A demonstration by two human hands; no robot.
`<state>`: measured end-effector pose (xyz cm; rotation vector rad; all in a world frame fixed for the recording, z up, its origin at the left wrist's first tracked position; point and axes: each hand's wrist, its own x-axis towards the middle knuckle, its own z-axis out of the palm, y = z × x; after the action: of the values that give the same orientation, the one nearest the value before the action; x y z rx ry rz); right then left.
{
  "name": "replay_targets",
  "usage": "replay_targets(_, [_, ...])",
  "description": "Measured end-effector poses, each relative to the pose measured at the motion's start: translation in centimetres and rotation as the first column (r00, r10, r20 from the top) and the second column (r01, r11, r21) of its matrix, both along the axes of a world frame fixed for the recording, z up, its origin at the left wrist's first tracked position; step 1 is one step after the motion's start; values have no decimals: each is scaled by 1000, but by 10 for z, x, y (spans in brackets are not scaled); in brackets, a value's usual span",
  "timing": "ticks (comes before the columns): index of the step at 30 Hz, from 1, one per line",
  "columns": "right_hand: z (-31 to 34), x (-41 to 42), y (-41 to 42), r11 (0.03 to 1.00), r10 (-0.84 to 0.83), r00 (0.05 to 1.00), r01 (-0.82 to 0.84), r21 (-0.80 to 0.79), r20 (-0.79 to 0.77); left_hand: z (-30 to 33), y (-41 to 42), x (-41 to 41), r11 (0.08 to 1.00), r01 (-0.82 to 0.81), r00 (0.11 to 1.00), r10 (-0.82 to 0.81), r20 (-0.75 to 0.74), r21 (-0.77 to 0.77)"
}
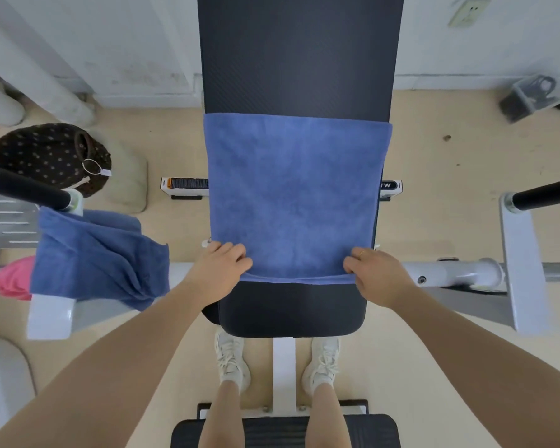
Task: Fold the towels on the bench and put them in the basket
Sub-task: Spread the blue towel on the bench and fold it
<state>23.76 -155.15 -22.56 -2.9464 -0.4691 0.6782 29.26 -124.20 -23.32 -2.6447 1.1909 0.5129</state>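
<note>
Head view: you stand at the near end of the dark padded bench (pixel 299 56), looking straight down its length. A blue towel (pixel 296 195) lies flat across the pad, covering its whole width, with its near edge doubled over into a thin fold line. Your left hand (pixel 219 270) pinches the near left corner of that towel, fingers curled over the top of the cloth and thumb side tucked beneath. Your right hand (pixel 377 274) grips the near right corner the same way, fingers bent and clamped on the fabric; a ring shows on one finger. The towel stretches away from both sets of fingertips toward the far end of the bench, and its near edge runs straight between them.

Out beyond your left fingers, well apart from them, a second blue towel (pixel 97 257) hangs rumpled over a white frame (pixel 50 315), with something pink (pixel 13 279) just beside it. Farther out on that side a dark spotted basket (pixel 50 156) sits on the floor. Below your hands, your white shoes (pixel 232 360) stand on either side of the bench's white post.
</note>
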Motion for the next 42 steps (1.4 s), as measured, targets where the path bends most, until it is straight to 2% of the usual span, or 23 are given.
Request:
replay_targets(1, [-4,-1,1,998,15,999,-17,-56,-34,-1,-1,-2,999,3,1000,-2,-18,33])
replay_targets(5, [-13,-8,4,995,-24,992,12,-98,-123,-11,-4,-11,983,20,984,12,-175,181])
replay_targets(9, [-10,-13,10,989,-72,988,53,-139,-138,-13,-4,-17,983,-53,975,89,-205,178])
replay_targets(11, [-12,-16,12,981,-62,991,39,-192,-114,-12,-6,-19,994,-65,988,76,-135,89])
replay_targets(12, [-7,-13,17,974,-127,977,91,-206,-169,-10,-8,-18,993,-94,988,101,-118,68])
replay_targets(13, [-4,-9,21,976,-154,982,134,-172,-111,-7,-12,-15,988,-136,983,143,-119,67])
replay_targets(14, [1,-2,27,966,-238,970,232,-111,-43,-2,-17,-10,985,-167,981,170,-95,43])
replay_targets(16, [10,20,41,928,-364,924,349,132,119,2,-30,9,967,-155,984,169,58,-202])
replay_targets(18, [20,47,55,912,-351,909,279,299,223,7,-47,33,900,-69,958,180,222,-430])
replay_targets(19, [18,60,62,919,-309,920,223,325,243,8,-55,46,888,-65,945,202,258,-455])
replay_targets(22, [20,96,83,953,-214,937,138,269,278,12,-75,77,917,-153,904,281,323,-369])
replay_targets(26, [-2,123,81,995,-72,958,51,83,279,-2,-60,101,910,-238,931,313,188,-339])
replay_targets(29, [-19,131,63,1000,15,927,-8,-21,374,-8,-43,111,912,-212,929,300,217,-352])
replay_targets(32, [-25,130,38,996,-65,917,83,-28,394,-13,-31,112,871,-211,932,316,178,-443])
replay_targets(36, [-15,129,13,957,-285,897,284,53,339,-5,-36,117,820,-213,877,400,266,-532])
replay_targets(38, [-3,130,5,909,-416,856,390,145,307,5,-39,122,746,-273,827,504,247,-607])
replay_targets(39, [4,130,2,862,-505,809,462,206,299,12,-41,123,674,-372,778,602,182,-639])
replay_targets(40, [10,130,-1,792,-609,738,550,264,290,19,-42,123,571,-502,697,711,86,-650])
replay_targets(42, [21,131,-5,566,-823,525,732,380,215,33,-41,122,269,-733,444,885,-140,-625])
